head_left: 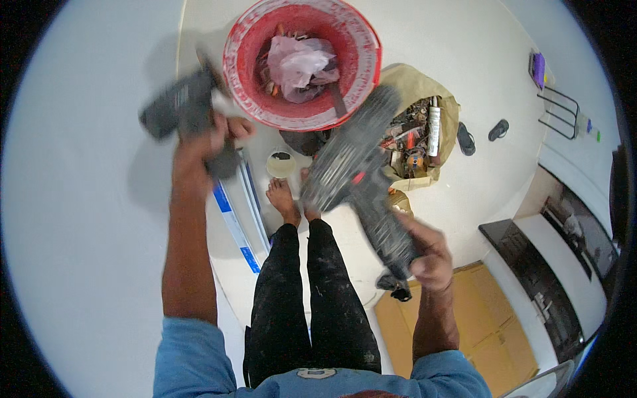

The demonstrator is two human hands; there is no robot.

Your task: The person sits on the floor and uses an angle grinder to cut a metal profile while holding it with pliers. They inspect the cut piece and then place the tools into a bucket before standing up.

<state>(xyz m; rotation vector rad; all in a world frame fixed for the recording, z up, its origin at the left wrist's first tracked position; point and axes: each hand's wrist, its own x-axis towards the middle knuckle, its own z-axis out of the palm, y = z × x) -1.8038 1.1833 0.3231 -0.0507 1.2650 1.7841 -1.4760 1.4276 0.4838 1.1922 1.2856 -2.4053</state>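
My left hand [204, 147] is closed around the grip of a black cordless drill [174, 106], held up at the left near a pale wall. In my right hand [430, 255] is a larger black power drill [345, 156], gripped low on its handle, with a dark bundle at the handle's base that may be its cord. Its body is smeared by motion and overlaps the rim of a red bucket [237, 73]. A crumpled pale plastic bag [302, 63] lies among debris inside the bucket.
A beige bag [448, 109] of tools, with a white sealant tube [434, 129], stands right of the bucket. By my feet are a small round tub [281, 166] and long blue-and-white strips [235, 225]. Black flip-flops [466, 139], cardboard [474, 318] and dark cabinets [531, 278] lie to the right.
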